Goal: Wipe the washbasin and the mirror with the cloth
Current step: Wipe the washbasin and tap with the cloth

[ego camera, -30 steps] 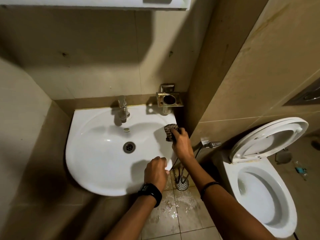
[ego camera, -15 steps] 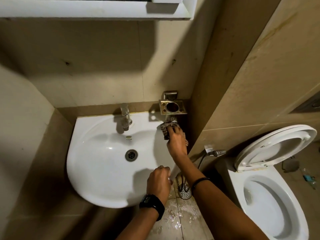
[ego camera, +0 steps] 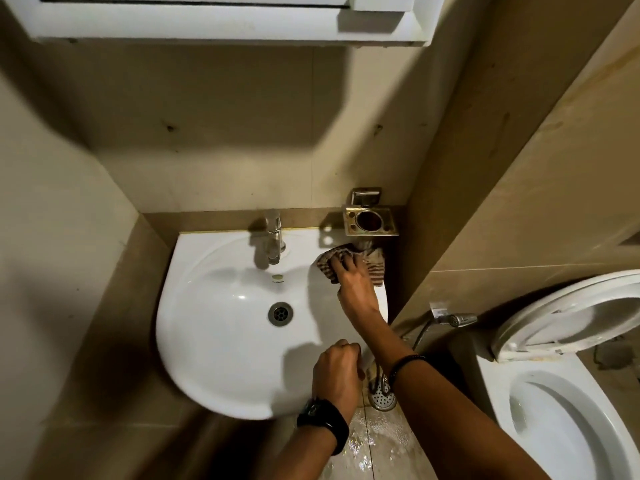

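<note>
Along the upper left of the frame runs the white mirror cabinet frame, which we judge has not been wiped yet. Below it, at centre left, sits the white ceramic washbasin, with its chrome tap at the back. At lower centre the left hand has stayed where it was a second ago, with its fingers curled over the front rim, bracing. What has changed lies just right of the tap: the brown striped cloth has travelled from the middle of the right rim up to the back right corner, directly under the brass-coloured metal holder. By our reading, the wipe is working round the rim and the bowl is still to do. The right hand presses down on the cloth, with its fingers bent over the bunched fabric, gripping it against the ceramic. At far right stands the white toilet, with its lid up.
</note>
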